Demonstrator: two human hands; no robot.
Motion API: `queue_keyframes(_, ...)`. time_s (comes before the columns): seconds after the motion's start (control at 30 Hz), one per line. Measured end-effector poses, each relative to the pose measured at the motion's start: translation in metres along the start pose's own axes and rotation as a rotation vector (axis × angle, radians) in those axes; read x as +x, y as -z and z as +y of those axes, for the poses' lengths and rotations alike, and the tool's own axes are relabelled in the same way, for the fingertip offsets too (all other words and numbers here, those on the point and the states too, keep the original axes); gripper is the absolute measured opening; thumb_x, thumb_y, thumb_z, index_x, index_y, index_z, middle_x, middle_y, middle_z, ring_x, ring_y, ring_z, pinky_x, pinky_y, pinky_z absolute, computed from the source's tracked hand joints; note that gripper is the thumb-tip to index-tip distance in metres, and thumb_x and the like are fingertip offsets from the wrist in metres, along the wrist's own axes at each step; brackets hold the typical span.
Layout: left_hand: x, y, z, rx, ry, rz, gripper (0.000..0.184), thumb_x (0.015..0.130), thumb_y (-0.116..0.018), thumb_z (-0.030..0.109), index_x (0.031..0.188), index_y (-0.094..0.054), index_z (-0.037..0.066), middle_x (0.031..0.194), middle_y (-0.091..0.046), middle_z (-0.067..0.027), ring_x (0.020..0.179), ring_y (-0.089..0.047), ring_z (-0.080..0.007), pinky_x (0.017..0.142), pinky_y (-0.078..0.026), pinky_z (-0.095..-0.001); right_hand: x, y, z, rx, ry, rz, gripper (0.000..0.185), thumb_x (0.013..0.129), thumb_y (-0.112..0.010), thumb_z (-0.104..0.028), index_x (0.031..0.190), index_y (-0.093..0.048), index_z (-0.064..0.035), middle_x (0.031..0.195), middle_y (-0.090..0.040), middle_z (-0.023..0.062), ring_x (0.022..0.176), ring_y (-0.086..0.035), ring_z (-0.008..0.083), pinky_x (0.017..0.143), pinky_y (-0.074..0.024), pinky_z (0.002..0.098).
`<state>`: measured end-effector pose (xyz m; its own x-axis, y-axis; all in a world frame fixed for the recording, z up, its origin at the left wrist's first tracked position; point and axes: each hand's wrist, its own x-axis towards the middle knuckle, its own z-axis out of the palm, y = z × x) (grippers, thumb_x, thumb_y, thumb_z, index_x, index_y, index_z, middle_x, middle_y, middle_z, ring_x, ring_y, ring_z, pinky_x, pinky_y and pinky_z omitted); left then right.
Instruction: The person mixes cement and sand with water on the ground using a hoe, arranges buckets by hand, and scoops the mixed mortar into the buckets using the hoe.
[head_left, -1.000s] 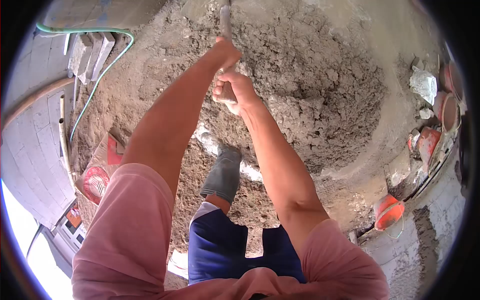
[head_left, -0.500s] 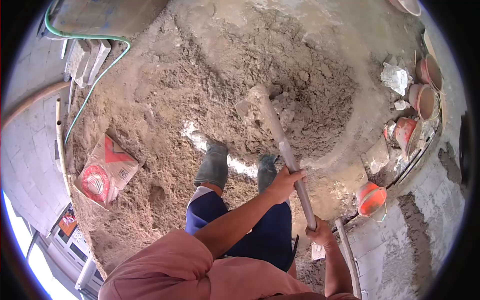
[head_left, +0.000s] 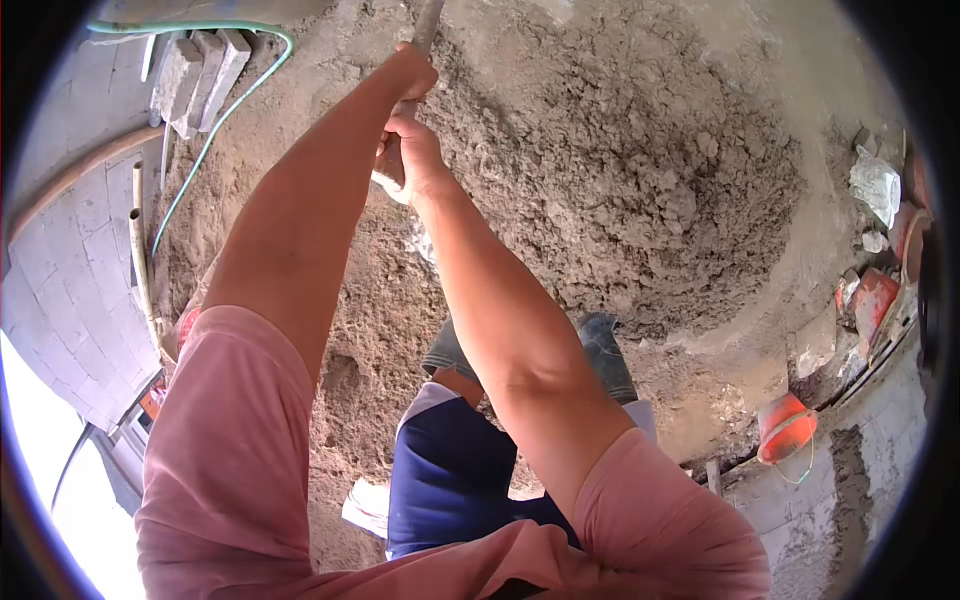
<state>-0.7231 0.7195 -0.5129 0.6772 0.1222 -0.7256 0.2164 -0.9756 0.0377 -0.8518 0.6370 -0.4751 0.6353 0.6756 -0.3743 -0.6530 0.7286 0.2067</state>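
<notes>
My left hand (head_left: 412,72) is wrapped round the wooden handle of a hoe (head_left: 427,28), high in the view. Just below it, my right hand (head_left: 417,156) grips the same handle close to its butt end. The handle slants up past the top edge, so the blade is out of view. Both arms reach forward and up. Under and beyond them lies a broad heap of wet, lumpy grey mortar (head_left: 650,190). My boots (head_left: 604,358) stand at its near edge, the left one partly behind my right arm.
A green hose (head_left: 205,150) curves along the left, by several stacked slabs (head_left: 205,75) and a pipe (head_left: 139,235). At right are an orange bucket (head_left: 785,430), more reddish buckets (head_left: 876,300) and a crumpled plastic bag (head_left: 876,186). A cement bag (head_left: 188,325) is mostly hidden by my left arm.
Both hands have swung up and left with the hoe, lifting its blade from the mortar and out of view. My hands are now close together on the handle. The view has shifted slightly.
</notes>
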Motion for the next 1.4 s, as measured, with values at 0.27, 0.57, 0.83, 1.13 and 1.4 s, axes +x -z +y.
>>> queue_keyframes(0.27, -0.195, -0.147, 0.141, -1.472, 0.39, -0.29, 0.017, 0.083, -0.062, 0.007, 0.089, -0.059, -0.009, 0.072, -0.063, -0.0165, 0.062, -0.063, -0.0275, 0.065, -0.053, -0.0474, -0.277, -0.011, -0.084, -0.784, -0.441, 0.694, 0.012, 0.09, -0.061, -0.008, 0.092, -0.049, -0.0072, 0.076, -0.053, 0.0033, 0.059, -0.057, 0.0157, 0.055, -0.0533, 0.0373)
queue_keyframes(0.57, -0.424, -0.144, 0.288, -2.118, 0.215, -0.778, 0.03, 0.096, -0.068, 0.012, 0.113, -0.044, 0.01, 0.099, -0.054, -0.0074, 0.089, -0.064, -0.0209, 0.075, -0.056, -0.0429, -0.601, -0.104, -0.097, -1.491, -0.504, 0.89, 0.026, 0.085, -0.07, -0.015, 0.1, -0.055, -0.0004, 0.068, -0.065, 0.0133, 0.058, -0.066, 0.0251, 0.058, -0.0526, 0.0384)
queue_keyframes(0.83, -0.18, 0.052, 0.283, -1.709, -0.46, 0.184, 0.036, 0.1, -0.059, 0.025, 0.118, -0.041, -0.001, 0.085, -0.057, -0.0087, 0.066, -0.061, -0.0164, 0.059, -0.053, -0.0324, -0.304, -0.081, -0.206, -1.726, 0.156, 0.617, 0.044, 0.088, -0.066, -0.021, 0.122, -0.048, 0.0017, 0.085, -0.066, 0.0242, 0.075, -0.068, 0.0403, 0.068, -0.052, 0.0463)
queue_keyframes(1.13, 0.216, 0.068, 0.266, -0.252, -0.306, 0.324, 0.037, 0.085, -0.067, 0.018, 0.112, -0.066, -0.007, 0.092, -0.071, -0.0236, 0.084, -0.071, -0.0305, 0.065, -0.054, -0.0512, -0.019, -0.033, -0.355, -1.702, 0.308, 0.529, 0.027, 0.088, -0.064, -0.022, 0.098, -0.06, 0.003, 0.078, -0.062, 0.0095, 0.068, -0.058, 0.0211, 0.064, -0.0463, 0.0408)
queue_keyframes(1.4, 0.008, -0.017, 0.359, -0.5, -0.306, -0.175, 0.052, 0.094, -0.057, 0.021, 0.122, -0.048, -0.021, 0.098, -0.067, -0.0306, 0.091, -0.072, -0.0375, 0.07, -0.062, -0.0412, -0.23, -0.01, -0.272, -1.441, 0.224, 0.844, 0.014, 0.094, -0.06, -0.01, 0.1, -0.05, -0.0026, 0.071, -0.052, 0.0026, 0.059, -0.05, 0.0121, 0.053, -0.0413, 0.0313)
